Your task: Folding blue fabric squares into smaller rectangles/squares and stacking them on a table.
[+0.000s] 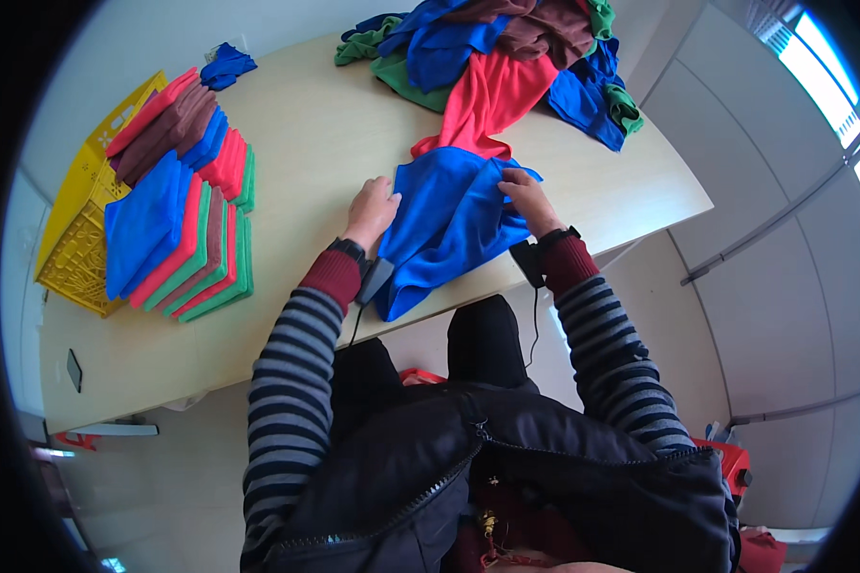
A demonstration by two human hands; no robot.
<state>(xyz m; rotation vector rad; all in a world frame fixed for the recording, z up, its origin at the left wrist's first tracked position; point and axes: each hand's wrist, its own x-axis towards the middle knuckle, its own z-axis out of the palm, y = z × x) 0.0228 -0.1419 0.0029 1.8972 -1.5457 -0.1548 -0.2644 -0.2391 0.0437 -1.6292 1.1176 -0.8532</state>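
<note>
A blue cloth point(454, 220) lies rumpled on the table in front of me, its near corner reaching the table's front edge. At its left edge is my left hand point(372, 210), fingers curled in and closed at the fabric's border. My right hand point(530, 199) pinches the cloth near its far right corner, thumb and fingers together. Just beyond, a red cloth point(487, 105) trails from a heap of loose cloths, partly under the blue one. Dark bands with small black devices sit on both my wrists.
The loose heap of blue, brown, green and red cloths point(545, 33) covers the far table point(306, 134). On the left, folded cloths point(148, 229) stand in stacks against a yellow plastic basket point(72, 248). A crumpled blue cloth point(227, 67) lies behind them. White panels point(736, 134) stand at the right.
</note>
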